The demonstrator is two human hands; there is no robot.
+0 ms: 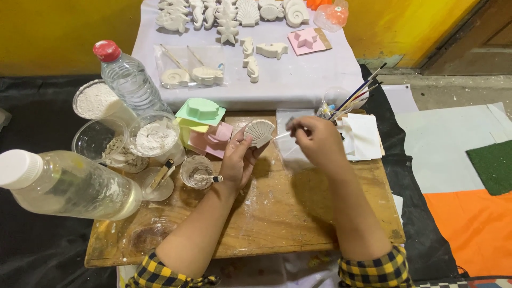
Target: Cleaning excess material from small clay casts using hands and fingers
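Over the far half of the worn wooden surface [277, 213], the left hand [237, 157] holds a white scallop-shaped plaster cast [260, 132] upright, fingers clamped on its lower edge. The right hand [319, 141] is just beside it, fingers pinched together on a thin brush [285, 132] whose tip points at the cast's right rim. The cast is pale and matte, with ribs fanning from a narrow base to a rounded top.

Open room lies in the near half of the surface, bare but smeared with white residue, right up to the near edge where the checked yellow-and-black sleeves [373, 269] come in. The left side is crowded: a clear cup of white powder [153, 137], an empty clear cup [98, 140], a small clear cup with a stirring tool [197, 172], and a large clear plastic bottle lying on its side [69, 184] over the left edge. Just behind the hands sit stacked pastel green, yellow and pink moulds [205, 125]. At the right far corner, a jar of paintbrushes [341, 104] and white paper sheets [362, 136] stand close to the right hand. Beyond the far edge, a white cloth [298, 80] carries more white sea-shape casts [229, 21].
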